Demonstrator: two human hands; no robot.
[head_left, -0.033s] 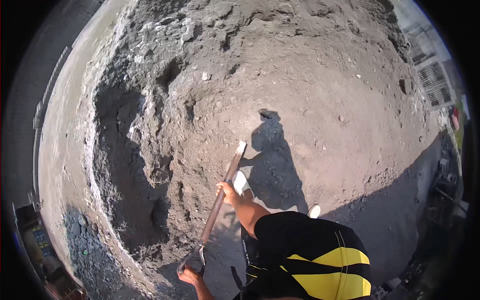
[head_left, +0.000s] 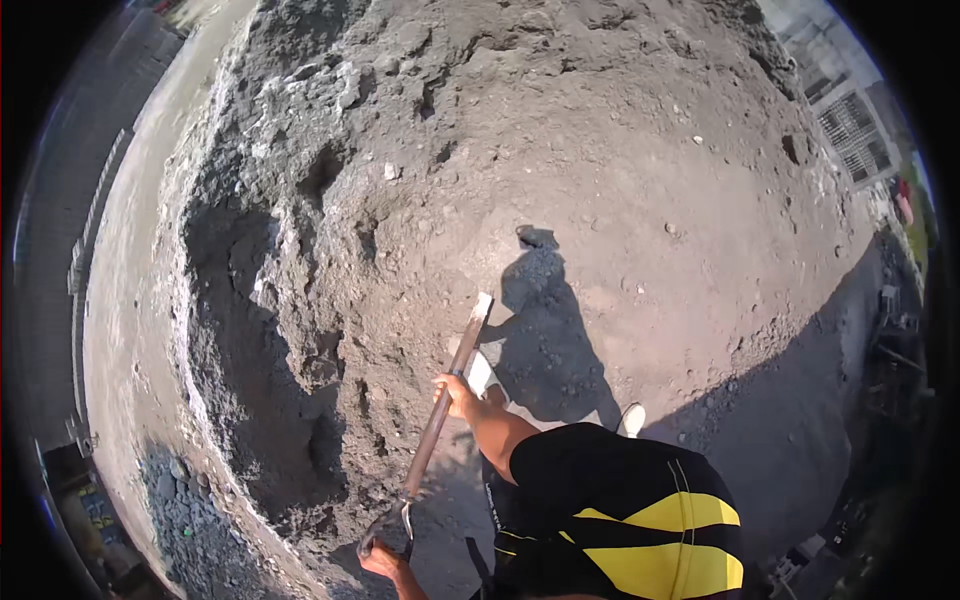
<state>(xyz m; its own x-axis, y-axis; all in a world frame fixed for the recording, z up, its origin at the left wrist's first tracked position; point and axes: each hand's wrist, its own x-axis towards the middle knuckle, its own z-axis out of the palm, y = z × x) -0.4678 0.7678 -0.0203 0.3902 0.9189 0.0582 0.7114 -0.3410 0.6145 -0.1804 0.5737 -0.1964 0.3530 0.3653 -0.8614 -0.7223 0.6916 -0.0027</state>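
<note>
Nothing moved since earlier frame; same pose. Right hand [head_left: 455, 388] clenched round shovel shaft [head_left: 445, 400] at mid-length. Left hand [head_left: 378, 557] clenched on D-handle [head_left: 395, 528] at near end. Shaft slants up and away from grips, far end [head_left: 482, 304] over grey mortar heap [head_left: 330, 250]. Person's shadow [head_left: 545, 330] just right of grip.

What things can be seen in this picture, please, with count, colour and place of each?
shovel: one, brown shaft with grey D-grip, lower centre, blade end toward the heap
heap of sand and gravel: one, grey, left and centre
ground: pale brown, right of centre, with the person's shadow on it
building: one, pale, upper right rim
shoes: two, white, lower centre
left hand: on the D-grip
right hand: around the shaft
</note>
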